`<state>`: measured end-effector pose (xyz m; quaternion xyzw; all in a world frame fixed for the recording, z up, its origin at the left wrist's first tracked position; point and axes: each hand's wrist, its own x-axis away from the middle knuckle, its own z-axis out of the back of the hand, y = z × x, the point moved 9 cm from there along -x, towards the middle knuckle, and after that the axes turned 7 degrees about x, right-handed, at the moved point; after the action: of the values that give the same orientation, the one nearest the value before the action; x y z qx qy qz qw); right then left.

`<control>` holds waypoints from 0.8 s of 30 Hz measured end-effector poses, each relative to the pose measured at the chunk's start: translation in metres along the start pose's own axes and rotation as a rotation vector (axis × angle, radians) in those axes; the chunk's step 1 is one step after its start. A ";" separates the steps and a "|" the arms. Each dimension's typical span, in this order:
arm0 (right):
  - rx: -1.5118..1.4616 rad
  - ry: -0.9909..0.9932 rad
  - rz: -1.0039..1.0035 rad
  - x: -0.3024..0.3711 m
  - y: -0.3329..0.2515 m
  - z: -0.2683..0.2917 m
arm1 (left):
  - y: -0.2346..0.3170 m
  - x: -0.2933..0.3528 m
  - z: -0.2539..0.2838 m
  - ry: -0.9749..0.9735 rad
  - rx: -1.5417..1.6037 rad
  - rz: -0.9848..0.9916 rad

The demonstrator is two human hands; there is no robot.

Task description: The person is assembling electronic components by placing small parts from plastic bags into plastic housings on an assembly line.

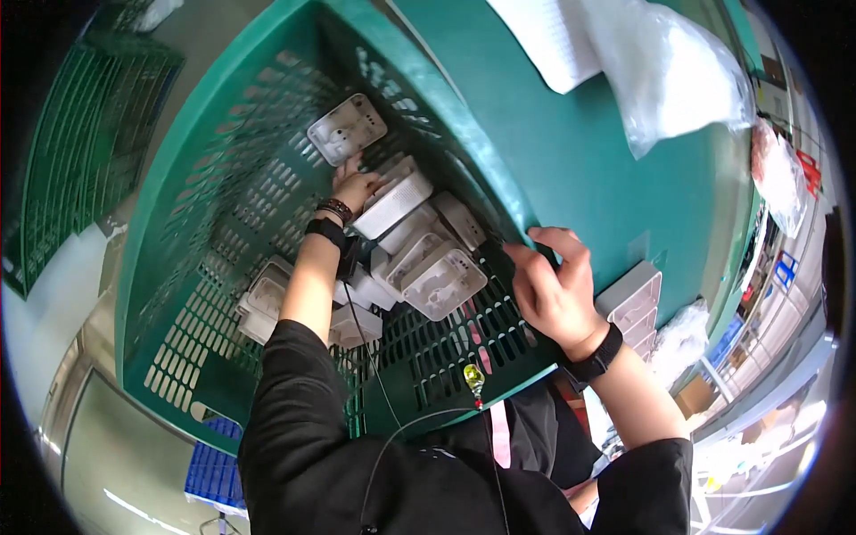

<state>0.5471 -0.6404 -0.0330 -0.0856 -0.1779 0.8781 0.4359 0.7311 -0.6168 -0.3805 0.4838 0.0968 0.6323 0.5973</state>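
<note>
My left hand (355,189) reaches down into a large green plastic crate (183,134). Its fingers close at the end of a white plastic housing (394,203), which partly hides them. Just beyond the fingers lies a separate white housing (348,129), its inner side showing. More open-faced white housings (444,283) are heaped nearer to me, some tilted against each other. Another group of white housings (265,299) sits left of my forearm. My right hand (555,290) grips the crate's right rim, fingers bent over the edge.
Right of the crate spreads a green tabletop (553,152) with a clear plastic bag (669,76), a white sheet (544,36) and a pale divided tray (633,303). A thin cable (370,357) hangs across the crate's near side. A blue crate (214,468) stands at the lower left.
</note>
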 end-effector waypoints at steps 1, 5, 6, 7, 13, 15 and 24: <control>0.016 0.005 -0.027 0.001 0.004 0.001 | 0.010 -0.005 -0.007 -0.019 -0.001 -0.025; 0.032 -0.007 -0.016 0.003 0.007 0.001 | 0.008 -0.018 -0.016 0.057 -0.232 0.137; 0.022 0.000 -0.006 0.000 0.004 0.001 | -0.017 -0.025 -0.018 0.086 -0.171 0.071; 0.007 0.001 0.005 -0.002 0.001 0.000 | -0.038 -0.030 -0.019 0.111 -0.108 0.011; 0.021 0.061 -0.014 0.008 0.007 0.004 | -0.040 -0.057 -0.028 -0.017 0.156 0.012; 0.001 0.055 -0.018 0.008 0.007 0.004 | -0.038 -0.060 -0.033 -0.140 -0.010 -0.116; 0.014 0.078 -0.002 0.005 -0.001 0.006 | -0.075 -0.042 -0.028 -0.081 0.948 0.136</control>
<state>0.5430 -0.6374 -0.0266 -0.1167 -0.1549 0.8747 0.4441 0.7528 -0.6194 -0.4681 0.7324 0.3191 0.5367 0.2715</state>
